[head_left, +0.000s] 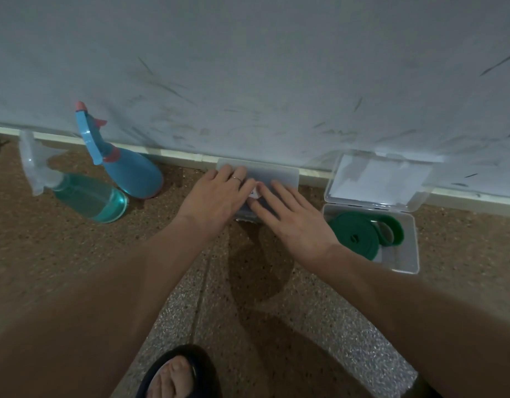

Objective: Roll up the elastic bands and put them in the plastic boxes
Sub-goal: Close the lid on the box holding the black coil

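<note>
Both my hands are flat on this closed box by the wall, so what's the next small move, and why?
Probably reach the right hand over to shut the open box: the green band lies rolled inside, its lid up. The left hand and right already press flat on the closed box.

Our left hand (216, 193) and right hand (294, 219) flat on the closed plastic box (279, 173) by the wall (248, 67), open box (403, 254) to its right holding a rolled elastic band (360, 234), two spray bottles (87, 196) at our left.
</note>
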The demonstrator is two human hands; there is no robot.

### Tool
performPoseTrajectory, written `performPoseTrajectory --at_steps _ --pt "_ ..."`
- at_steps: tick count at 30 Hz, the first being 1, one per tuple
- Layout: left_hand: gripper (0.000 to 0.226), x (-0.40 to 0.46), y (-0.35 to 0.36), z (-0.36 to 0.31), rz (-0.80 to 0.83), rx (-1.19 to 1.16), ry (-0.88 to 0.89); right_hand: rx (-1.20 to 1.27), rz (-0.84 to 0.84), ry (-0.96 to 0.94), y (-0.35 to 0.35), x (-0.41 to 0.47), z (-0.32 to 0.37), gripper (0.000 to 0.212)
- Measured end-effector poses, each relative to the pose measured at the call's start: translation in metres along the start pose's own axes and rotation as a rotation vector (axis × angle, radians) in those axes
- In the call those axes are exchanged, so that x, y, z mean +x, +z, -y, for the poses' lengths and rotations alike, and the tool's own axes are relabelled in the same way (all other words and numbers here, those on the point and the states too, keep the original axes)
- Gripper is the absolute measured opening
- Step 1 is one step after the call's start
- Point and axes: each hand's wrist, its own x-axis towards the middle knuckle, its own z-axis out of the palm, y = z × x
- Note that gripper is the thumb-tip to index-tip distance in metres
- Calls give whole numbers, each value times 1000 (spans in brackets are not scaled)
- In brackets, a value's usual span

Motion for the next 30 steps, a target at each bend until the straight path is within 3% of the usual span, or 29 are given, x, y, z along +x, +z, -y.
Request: performPoseTrajectory --at_steps 3,6,9,12,15,18,20,22,24,26,28,30 --pt "63 3 -3 -7 26 5 -16 81 -78 2 -6 -2 -3 87" --pt "82 17 -20 -9 97 -121 -21 207 -287 141 -20 -19 -24 73" --pt "87 32 -46 -17 57 -530 -99 265 -521 434 -34 -54 -63 55" --pt "94 49 -69 -42 88 -998 -196 222 -532 652 -33 -88 -104 48" --pt "97 66 -85 -76 114 -1276 -184 252 -522 687 -22 -106 -124 44" --pt "78 73 -90 -97 30 -1357 -188 283 -616 647 -26 -110 -130 38" --pt "58 73 -89 -100 -23 -1300 -174 370 -680 653 -36 -112 -132 32" --pt "54 72 -87 -104 47 -1139 -49 502 -623 667 -35 -121 -130 29" --pt "64 69 -84 -113 143 -795 146 505 -474 600 -15 -137 -122 41" --pt "78 66 -77 -129 107 -462 307 404 -248 492 17 -156 -113 67" --pt "95 64 -70 -144 66 -311 354 351 -76 449 42 -167 -107 84" --pt "105 63 -62 -154 73 -196 353 319 -51 436 51 -169 -107 92"
